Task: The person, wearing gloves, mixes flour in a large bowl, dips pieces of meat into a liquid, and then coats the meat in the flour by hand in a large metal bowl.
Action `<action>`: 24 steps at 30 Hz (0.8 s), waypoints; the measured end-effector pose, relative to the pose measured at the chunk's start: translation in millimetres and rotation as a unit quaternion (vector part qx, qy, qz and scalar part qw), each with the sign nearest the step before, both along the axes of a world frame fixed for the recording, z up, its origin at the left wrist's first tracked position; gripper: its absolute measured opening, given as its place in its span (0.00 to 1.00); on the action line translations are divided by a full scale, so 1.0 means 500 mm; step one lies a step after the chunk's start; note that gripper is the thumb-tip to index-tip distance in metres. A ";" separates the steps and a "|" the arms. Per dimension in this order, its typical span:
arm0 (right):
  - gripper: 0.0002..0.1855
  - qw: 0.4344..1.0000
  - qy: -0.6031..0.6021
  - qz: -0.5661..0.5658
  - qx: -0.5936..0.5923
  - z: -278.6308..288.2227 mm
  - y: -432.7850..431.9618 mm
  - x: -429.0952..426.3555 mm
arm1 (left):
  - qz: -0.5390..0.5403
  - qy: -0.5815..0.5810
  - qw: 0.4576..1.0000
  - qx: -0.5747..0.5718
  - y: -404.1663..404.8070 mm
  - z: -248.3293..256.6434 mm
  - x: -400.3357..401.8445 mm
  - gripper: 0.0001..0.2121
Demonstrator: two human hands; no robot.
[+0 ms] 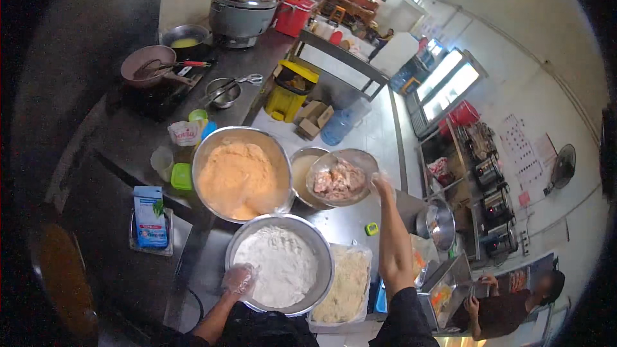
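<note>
In a clear plastic glove, my right hand (pixel 384 186) grips the right rim of a round bowl of raw meat pieces (pixel 340 180). That bowl is over the right part of a metal basin of cloudy liquid (pixel 303 173); I cannot tell whether they touch. My left hand (pixel 240 279), also gloved, is at the near left rim of a large metal bowl (pixel 327 250) of white flour (pixel 277 265). Whether its fingers close on that rim is unclear. Beyond the flour stands another large metal bowl (pixel 285 154) with an orange powdery coating mix (pixel 241 173).
A tray of pale crumbs (pixel 342 284) lies right of the flour bowl, with a small green timer (pixel 371 229) beyond. A blue packet (pixel 150 217) lies at left. Pans (pixel 144 65) and a large rice cooker (pixel 243 12) stand behind. At right, a person (pixel 501 308) works over metal containers.
</note>
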State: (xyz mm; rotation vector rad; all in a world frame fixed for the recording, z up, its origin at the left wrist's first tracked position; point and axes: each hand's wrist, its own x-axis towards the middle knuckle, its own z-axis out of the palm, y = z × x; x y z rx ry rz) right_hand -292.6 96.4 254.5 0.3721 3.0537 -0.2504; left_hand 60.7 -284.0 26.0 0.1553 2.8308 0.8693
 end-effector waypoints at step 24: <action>0.23 0.995 -0.001 0.091 0.028 -0.080 0.020 -0.097 | 0.010 0.014 0.999 0.032 -0.023 0.016 0.012 0.15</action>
